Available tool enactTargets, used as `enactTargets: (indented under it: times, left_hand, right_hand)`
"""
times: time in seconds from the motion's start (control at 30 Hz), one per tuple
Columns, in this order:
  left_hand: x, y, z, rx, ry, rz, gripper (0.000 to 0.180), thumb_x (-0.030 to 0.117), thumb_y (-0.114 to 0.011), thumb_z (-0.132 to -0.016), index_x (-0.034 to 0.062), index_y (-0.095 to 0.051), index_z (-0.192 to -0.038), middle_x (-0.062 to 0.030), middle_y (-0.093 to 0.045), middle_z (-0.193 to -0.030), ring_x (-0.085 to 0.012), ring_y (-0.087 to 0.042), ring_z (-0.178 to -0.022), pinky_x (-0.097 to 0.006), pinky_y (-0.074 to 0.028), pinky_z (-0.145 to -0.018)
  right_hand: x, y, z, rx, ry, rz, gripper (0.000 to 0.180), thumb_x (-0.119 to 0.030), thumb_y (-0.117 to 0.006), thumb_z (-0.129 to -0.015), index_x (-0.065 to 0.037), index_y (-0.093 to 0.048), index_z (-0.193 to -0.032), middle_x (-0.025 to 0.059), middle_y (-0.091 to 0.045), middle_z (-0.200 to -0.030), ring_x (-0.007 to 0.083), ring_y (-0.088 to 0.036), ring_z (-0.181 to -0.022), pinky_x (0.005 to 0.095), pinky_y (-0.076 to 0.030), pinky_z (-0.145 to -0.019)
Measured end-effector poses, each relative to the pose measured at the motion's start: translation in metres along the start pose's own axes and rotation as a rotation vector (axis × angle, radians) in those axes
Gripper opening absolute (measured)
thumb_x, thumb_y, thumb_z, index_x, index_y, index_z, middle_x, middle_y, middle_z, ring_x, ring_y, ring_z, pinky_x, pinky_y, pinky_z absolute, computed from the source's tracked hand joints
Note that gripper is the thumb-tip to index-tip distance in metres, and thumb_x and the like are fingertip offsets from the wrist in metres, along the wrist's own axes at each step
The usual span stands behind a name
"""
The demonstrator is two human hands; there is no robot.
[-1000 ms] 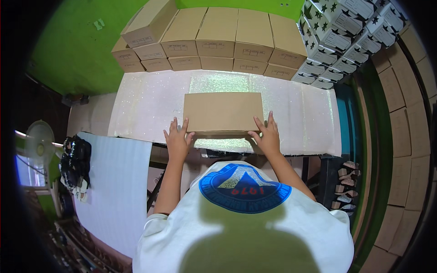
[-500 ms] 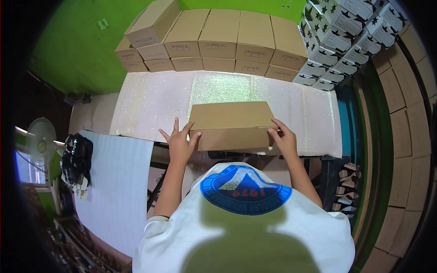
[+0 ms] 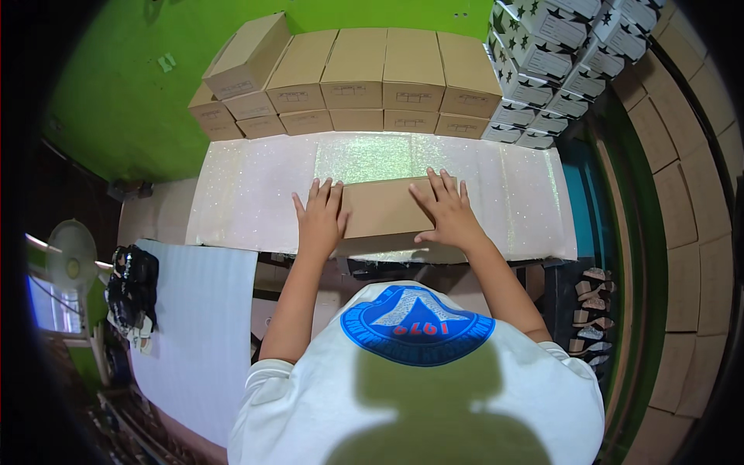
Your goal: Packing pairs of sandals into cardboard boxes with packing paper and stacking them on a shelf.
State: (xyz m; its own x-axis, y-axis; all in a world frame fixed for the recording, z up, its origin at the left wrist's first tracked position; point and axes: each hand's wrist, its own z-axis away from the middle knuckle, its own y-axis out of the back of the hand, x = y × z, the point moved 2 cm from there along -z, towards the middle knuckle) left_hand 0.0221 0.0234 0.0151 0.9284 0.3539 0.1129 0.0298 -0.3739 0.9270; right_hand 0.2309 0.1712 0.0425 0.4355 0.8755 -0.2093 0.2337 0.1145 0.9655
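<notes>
The box point(image 3: 384, 208) lies by the middle front edge of the desk point(image 3: 248, 186). Left hand point(image 3: 321, 215) and right hand point(image 3: 449, 215), fingers spread, touch its ends without gripping; even pressure should keep it square.

From above my fingers point(image 3: 436, 186), a wide fisheye worn on my head looks down and forward, close enough that my white T-shirt point(image 3: 415, 380) fills the foreground nearer than the fingers. Past them it reaches across the desk point(image 3: 256, 194) to the green wall point(image 3: 349, 15), edges curving toward a dark rim.
</notes>
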Motion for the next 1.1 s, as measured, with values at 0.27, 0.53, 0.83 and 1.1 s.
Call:
enactTargets:
  times: [0.27,0.53,0.83,1.1]
  left_hand:
    - [-0.006,0.031,0.0,-0.316,-0.064,-0.049,0.114,0.045,-0.081,-0.046,0.018,-0.021,-0.14,-0.0086,-0.028,-0.141,-0.0275,-0.023,-0.132,-0.067,-0.011,-0.1]
    - [-0.012,0.025,0.019,-0.201,-0.049,-0.04,0.11,0.023,-0.082,-0.042,0.0292,-0.027,-0.137,-0.0077,-0.036,-0.131,-0.0281,-0.035,-0.122,-0.067,-0.013,-0.1]
    - [0.019,0.041,0.04,-0.03,-0.07,-0.106,0.099,0.02,-0.076,-0.045,0.0278,-0.033,-0.134,-0.0069,-0.038,-0.127,-0.0281,-0.037,-0.117,-0.07,-0.01,-0.098]
    - [0.06,0.08,0.044,0.295,-0.222,-0.039,0.1,0.029,-0.08,-0.043,0.033,-0.037,-0.133,-0.0027,-0.039,-0.128,-0.0248,-0.038,-0.115,-0.065,0.001,-0.1]
  right_hand:
    - [0.009,0.012,-0.004,-0.166,0.061,0.12,0.093,-0.022,-0.077,-0.054,-0.035,-0.033,-0.134,0.0109,-0.022,-0.143,0.0348,-0.019,-0.132,0.0574,-0.024,-0.102]
    - [0.008,0.008,0.009,0.01,0.193,0.062,0.091,-0.02,-0.075,-0.046,-0.031,-0.041,-0.13,0.0117,-0.037,-0.128,0.0325,-0.035,-0.119,0.0475,-0.038,-0.087]
    - [0.015,0.015,0.041,0.155,0.235,0.165,0.09,-0.023,-0.075,-0.046,-0.031,-0.042,-0.129,0.011,-0.038,-0.127,0.0301,-0.036,-0.118,0.0457,-0.036,-0.085]
    - [0.009,0.079,0.102,0.361,0.185,0.253,0.087,-0.019,-0.077,-0.045,-0.031,-0.047,-0.125,0.0095,-0.04,-0.126,0.0288,-0.038,-0.116,0.045,-0.034,-0.086]
